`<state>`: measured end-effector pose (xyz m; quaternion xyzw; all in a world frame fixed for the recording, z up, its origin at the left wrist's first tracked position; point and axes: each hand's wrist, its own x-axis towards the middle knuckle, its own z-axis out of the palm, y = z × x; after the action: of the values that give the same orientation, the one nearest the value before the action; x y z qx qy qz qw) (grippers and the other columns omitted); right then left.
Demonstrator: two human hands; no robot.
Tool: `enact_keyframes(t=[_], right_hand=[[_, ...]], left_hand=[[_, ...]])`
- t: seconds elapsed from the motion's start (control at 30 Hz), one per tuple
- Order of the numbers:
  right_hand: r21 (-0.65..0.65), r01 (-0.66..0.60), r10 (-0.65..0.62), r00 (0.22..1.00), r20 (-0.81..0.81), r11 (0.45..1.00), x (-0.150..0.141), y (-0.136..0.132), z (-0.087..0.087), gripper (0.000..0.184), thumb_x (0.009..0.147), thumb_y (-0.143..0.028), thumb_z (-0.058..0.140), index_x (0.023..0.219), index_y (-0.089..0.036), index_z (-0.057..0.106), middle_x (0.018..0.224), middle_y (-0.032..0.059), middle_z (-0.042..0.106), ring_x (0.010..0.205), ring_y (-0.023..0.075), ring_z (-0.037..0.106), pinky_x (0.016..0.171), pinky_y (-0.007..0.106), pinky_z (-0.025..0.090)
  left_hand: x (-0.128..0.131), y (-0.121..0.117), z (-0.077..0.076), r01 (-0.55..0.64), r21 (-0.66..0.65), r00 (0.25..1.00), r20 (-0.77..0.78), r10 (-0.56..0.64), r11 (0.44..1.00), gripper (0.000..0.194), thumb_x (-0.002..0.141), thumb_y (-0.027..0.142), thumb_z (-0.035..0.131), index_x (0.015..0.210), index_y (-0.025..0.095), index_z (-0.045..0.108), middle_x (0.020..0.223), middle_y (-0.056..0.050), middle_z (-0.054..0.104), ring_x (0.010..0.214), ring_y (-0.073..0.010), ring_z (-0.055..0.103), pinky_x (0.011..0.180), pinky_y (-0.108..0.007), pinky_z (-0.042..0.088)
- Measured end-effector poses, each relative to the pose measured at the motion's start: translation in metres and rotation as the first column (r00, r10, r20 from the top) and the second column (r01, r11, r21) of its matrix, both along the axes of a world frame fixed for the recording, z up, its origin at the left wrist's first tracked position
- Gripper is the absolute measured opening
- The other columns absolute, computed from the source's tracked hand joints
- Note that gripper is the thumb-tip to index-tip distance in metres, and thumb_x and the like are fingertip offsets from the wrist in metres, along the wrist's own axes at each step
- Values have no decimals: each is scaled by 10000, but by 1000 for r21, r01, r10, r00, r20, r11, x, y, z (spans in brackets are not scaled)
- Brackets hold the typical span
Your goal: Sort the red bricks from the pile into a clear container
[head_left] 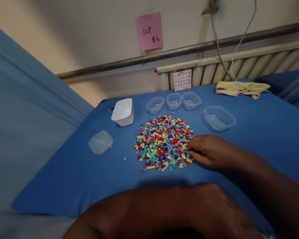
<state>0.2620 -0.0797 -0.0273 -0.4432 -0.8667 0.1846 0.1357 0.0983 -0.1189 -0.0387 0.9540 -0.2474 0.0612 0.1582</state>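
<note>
A wide heap of small coloured building bricks (164,141) lies on the blue cloth. At the heap's right edge is my right hand (208,151), its thumb and fingers bent together against the outer bricks. Whether a brick is between its fingertips cannot be made out. My left arm reaches across the near side, and my left hand (221,210) is low at the right, back upward, below my right forearm. It is blurred by motion and its fingers are hidden. A single blue brick (125,158) lies apart on the left.
Behind the heap stand clear plastic tubs (174,101), with another clear tub (219,118) at the right. A white container (123,112) and a clear lid (101,142) are on the left. A yellow cloth (241,89) and a cable lie at the back right, near the radiator (214,71).
</note>
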Motion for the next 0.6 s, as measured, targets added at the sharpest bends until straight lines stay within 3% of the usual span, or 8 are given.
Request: enact_keyframes(t=[0.1,0.27,0.33,0.4,0.5,0.6], right_hand=[[49,23,-18,994,-106,999,-3,-1,-3,202,1121,-337,547,1078,-233,715,977,71,755,891,226,692,768,340,463],[199,258,-212,950,-228,945,5,5,-11,192,1125,-322,566,1210,-235,715,1060,95,782,941,244,738,827,375,560],[235,298,-250,944,-215,925,10,7,-16,189,1107,-265,575,1229,-232,715,1092,101,785,967,255,749,838,394,584],[245,261,-215,956,-201,934,11,8,-21,189,1093,-223,595,1236,-231,717,1117,100,787,986,254,756,850,399,603],[219,147,-100,972,-212,965,7,5,-23,162,1099,-207,614,1215,-237,723,1108,87,790,972,231,764,848,375,619],[250,149,-84,964,-253,957,-2,4,-18,142,1102,-211,626,1197,-244,726,1077,75,793,941,220,764,816,361,617]], left_hand=[[-8,4,-8,-32,-90,994,-110,22,995,172,997,368,727,876,419,838,1107,73,840,985,-116,797,671,-201,598],[-8,-1,-38,-295,-187,942,-219,253,937,134,960,476,720,973,462,852,991,-12,841,786,-188,790,539,-285,570],[-4,-4,-48,-277,-298,954,-199,225,913,163,965,473,696,935,410,843,892,-23,814,697,-177,755,524,-267,552],[-2,-6,-54,-265,-408,960,-191,203,874,169,967,394,684,868,356,816,813,-13,775,641,-157,720,522,-239,531],[-1,-5,-55,-287,-507,948,-272,165,813,156,960,327,688,835,320,782,784,0,749,633,-149,707,510,-220,494],[-1,-2,-52,-268,-541,943,-318,101,797,102,934,345,718,854,304,768,819,-4,759,680,-161,732,488,-217,465]])
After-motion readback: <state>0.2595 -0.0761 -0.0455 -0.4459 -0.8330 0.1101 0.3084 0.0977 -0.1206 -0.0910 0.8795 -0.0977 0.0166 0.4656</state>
